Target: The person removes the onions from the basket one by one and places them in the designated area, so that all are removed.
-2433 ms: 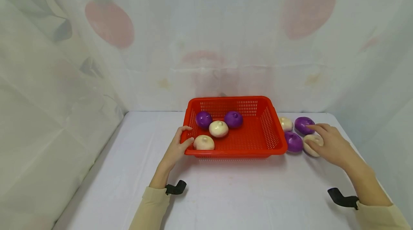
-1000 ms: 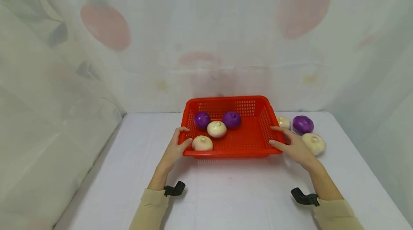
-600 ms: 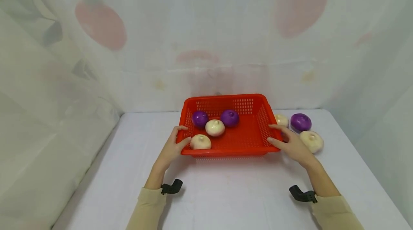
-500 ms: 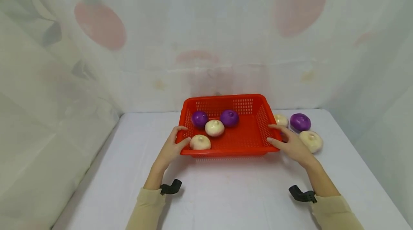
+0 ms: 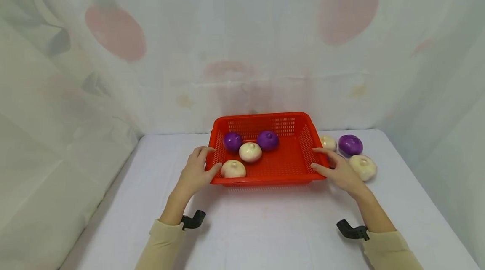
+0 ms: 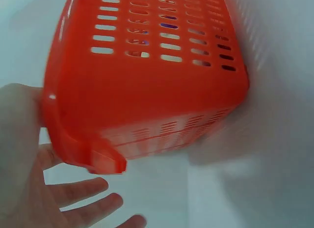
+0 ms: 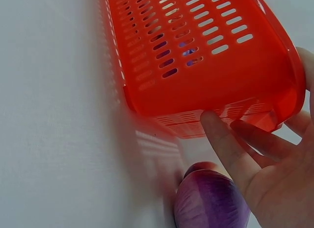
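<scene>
white-topped table (image 5: 265, 232) bears the red basket (image 5: 288, 161), my right hand (image 5: 342, 175) clamped on its rim, my left hand (image 5: 195, 171) at the opposite end, fingers apart, right wrist view disclosing a purple onion (image 7: 211, 203) the head view mostly hides.

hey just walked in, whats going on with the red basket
A person has both hands on a red plastic basket: the left hand at one short end, the right hand at the other, each reaching over the rim. Inside, mostly toward the left, sit two purple onions and two white onions. More onions, white and purple, lie on the table near the right hand.
</scene>
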{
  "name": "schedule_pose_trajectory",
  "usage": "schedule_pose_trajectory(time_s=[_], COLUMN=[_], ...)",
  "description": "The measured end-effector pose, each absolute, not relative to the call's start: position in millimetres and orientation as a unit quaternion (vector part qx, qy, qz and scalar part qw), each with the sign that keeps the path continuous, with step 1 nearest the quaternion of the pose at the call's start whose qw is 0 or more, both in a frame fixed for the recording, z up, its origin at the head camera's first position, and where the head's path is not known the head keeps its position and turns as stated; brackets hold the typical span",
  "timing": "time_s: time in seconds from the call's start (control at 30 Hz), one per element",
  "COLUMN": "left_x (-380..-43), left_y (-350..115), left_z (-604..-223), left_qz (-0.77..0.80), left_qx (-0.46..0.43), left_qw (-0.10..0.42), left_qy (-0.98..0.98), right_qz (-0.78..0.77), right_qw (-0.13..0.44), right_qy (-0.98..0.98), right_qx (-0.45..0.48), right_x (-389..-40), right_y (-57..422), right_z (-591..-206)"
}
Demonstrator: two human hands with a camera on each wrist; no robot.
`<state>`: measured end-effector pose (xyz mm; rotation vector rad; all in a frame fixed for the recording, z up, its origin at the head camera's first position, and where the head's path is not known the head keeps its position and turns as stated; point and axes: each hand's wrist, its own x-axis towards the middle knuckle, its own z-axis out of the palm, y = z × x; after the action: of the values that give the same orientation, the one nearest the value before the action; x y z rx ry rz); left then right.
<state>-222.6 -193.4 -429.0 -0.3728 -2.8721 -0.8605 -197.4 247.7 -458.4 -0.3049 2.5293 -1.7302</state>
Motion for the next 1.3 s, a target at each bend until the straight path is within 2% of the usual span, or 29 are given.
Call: schedule_pose_trajectory(time_s=[0.2,0.5,0.83,1.07,1.3], left_x=[-219,-223,-239,-251,-263], left_y=[-186,-175,-161,-152,-143], left_z=[-412,-389,-383,-384,-395], left_qz=[-0.197,-0.102,-0.017,-0.01,0.02], left_qx=[-0.152,-0.241,-0.313,-0.319,-0.315], left_qw=[0.108,0.118,0.048,-0.044,-0.086], left_qy=[-0.962,-0.958,-0.948,-0.947,-0.945], right_qz=[-0.56,-0.547,-0.551,-0.548,-0.545], right_qw=[0.028,0.023,0.028,0.024,0.021], right_qy=[0.822,0.831,0.829,0.831,0.833], right_qx=[-0.096,-0.094,-0.09,-0.093,-0.092], right_x=[-197,-197,-196,-196,-195], right_y=[248,248,247,247,246], right_z=[-459,-457,-457,-458,-458])
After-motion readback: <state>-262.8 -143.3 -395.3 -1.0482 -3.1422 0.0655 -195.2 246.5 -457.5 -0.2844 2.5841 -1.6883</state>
